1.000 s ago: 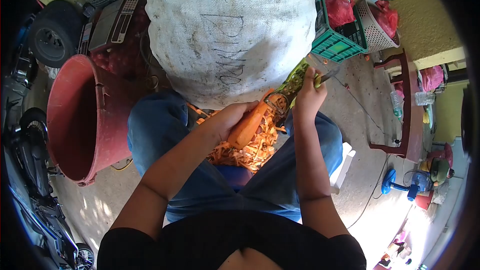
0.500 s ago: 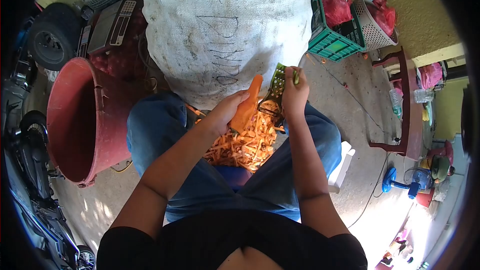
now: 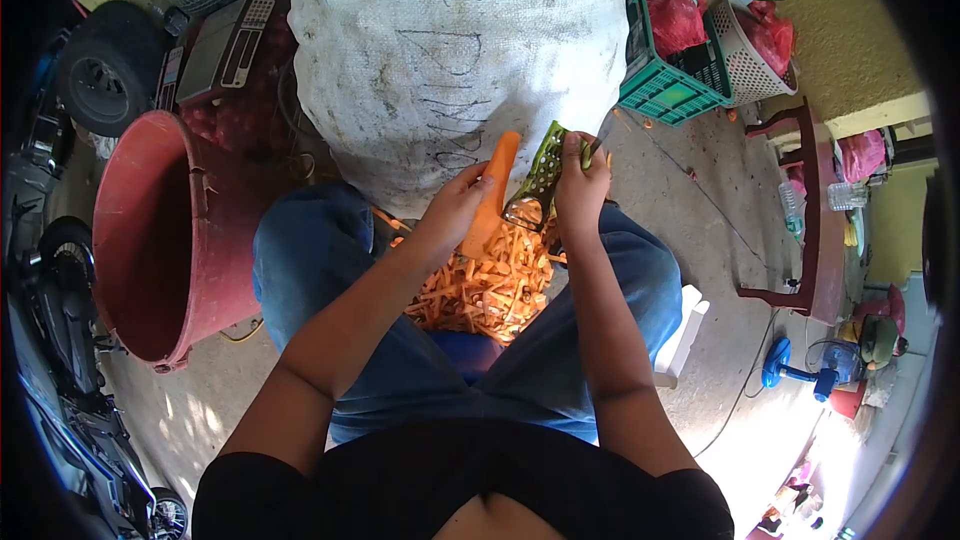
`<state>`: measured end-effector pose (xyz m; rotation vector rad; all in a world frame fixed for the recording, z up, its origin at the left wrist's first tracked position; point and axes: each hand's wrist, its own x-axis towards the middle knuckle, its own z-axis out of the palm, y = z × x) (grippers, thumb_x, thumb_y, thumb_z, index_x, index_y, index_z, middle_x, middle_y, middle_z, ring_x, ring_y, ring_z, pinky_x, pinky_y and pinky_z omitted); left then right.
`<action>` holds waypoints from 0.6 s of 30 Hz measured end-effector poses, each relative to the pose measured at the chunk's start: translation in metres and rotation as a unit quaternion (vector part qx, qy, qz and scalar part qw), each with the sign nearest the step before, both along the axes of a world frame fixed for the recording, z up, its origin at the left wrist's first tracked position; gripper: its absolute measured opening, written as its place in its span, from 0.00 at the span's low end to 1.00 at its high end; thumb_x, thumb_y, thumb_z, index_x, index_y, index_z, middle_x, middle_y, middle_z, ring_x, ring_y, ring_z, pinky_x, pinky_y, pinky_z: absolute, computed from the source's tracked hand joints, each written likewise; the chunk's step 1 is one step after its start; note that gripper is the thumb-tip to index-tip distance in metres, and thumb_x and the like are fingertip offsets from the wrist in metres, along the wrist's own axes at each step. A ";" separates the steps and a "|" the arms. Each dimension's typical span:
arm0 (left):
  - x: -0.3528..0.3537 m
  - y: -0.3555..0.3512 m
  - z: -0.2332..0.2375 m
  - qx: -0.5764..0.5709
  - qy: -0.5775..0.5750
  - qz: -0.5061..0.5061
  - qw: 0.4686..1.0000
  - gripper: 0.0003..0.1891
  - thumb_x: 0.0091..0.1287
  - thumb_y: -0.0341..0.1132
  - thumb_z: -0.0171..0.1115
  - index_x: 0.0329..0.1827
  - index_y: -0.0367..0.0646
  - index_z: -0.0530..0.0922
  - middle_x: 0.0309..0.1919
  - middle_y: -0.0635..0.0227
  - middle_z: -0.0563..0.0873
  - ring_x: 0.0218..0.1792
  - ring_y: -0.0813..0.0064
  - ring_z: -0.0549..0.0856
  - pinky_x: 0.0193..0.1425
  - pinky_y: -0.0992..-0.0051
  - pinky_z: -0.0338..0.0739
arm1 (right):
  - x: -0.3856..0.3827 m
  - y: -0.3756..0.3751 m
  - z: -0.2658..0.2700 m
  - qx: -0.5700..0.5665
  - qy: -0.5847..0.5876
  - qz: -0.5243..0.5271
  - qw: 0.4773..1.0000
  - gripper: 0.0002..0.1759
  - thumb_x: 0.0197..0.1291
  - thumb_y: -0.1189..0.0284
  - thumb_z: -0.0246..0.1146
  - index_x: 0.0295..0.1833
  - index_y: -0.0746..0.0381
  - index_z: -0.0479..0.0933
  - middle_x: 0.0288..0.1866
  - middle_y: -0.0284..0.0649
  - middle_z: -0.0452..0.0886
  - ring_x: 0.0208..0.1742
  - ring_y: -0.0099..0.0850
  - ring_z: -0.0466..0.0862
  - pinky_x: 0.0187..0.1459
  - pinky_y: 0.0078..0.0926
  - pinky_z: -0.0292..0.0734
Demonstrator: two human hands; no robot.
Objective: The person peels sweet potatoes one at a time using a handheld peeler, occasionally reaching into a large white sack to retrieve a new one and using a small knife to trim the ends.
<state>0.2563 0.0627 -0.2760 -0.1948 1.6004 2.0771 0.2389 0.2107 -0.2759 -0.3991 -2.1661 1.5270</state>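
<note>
My left hand (image 3: 455, 208) is closed around a long orange carrot (image 3: 492, 208), its narrow end pointing up toward the sack. In my right hand (image 3: 582, 180) is a green peeler (image 3: 543, 168) with a perforated body and a dark-framed blade end. The blade end sits just right of the carrot; whether it touches cannot be made out. Beneath both hands, between my knees, lies a heap of orange carrot strips (image 3: 490, 290). Part of a dark blue container (image 3: 462, 352) shows at the heap's near edge.
A big white woven sack (image 3: 455, 50) stands right in front. To the left are a red tub (image 3: 225, 240), a scale (image 3: 225, 55) and a tire (image 3: 105, 70). At right are a green crate (image 3: 670, 85), a wooden furniture piece (image 3: 825, 230) and a blue fan (image 3: 778, 362).
The peeler has moved slightly down and left, and its blade end is less covered by orange. The carrot has risen a little and stands more upright in my left hand.
</note>
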 end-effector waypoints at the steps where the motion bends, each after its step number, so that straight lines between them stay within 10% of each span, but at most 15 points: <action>1: -0.002 -0.002 -0.001 0.000 0.000 0.000 1.000 0.20 0.65 0.39 0.44 0.57 0.38 0.61 0.43 0.66 0.74 0.43 0.77 0.74 0.46 0.79 0.69 | 0.000 0.001 0.001 0.020 -0.024 0.015 0.999 0.16 0.59 0.63 0.52 0.37 0.67 0.70 0.19 0.38 0.71 0.21 0.22 0.67 0.25 0.22 0.64; 6: -0.007 -0.006 0.002 0.140 -0.123 0.041 0.982 0.17 0.65 0.42 0.41 0.51 0.42 0.64 0.32 0.65 0.75 0.27 0.74 0.77 0.30 0.74 0.74 | 0.001 0.001 0.009 0.028 -0.083 0.055 0.995 0.15 0.58 0.64 0.53 0.37 0.68 0.71 0.25 0.34 0.73 0.28 0.19 0.69 0.32 0.17 0.65; 14: -0.006 -0.009 -0.007 0.176 -0.234 0.003 0.956 0.17 0.66 0.46 0.37 0.46 0.43 0.67 0.31 0.64 0.76 0.27 0.72 0.77 0.28 0.70 0.74 | -0.006 -0.002 0.001 -0.276 0.014 -0.019 0.961 0.13 0.58 0.65 0.53 0.34 0.67 0.72 0.20 0.33 0.71 0.21 0.18 0.68 0.24 0.17 0.63; 18: -0.004 -0.004 -0.023 0.210 -0.273 0.002 0.939 0.17 0.66 0.44 0.36 0.46 0.42 0.68 0.32 0.64 0.78 0.28 0.70 0.78 0.30 0.70 0.75 | 0.008 -0.021 0.006 -0.250 -0.056 0.019 0.966 0.13 0.57 0.66 0.53 0.34 0.66 0.73 0.18 0.32 0.71 0.18 0.17 0.67 0.20 0.17 0.61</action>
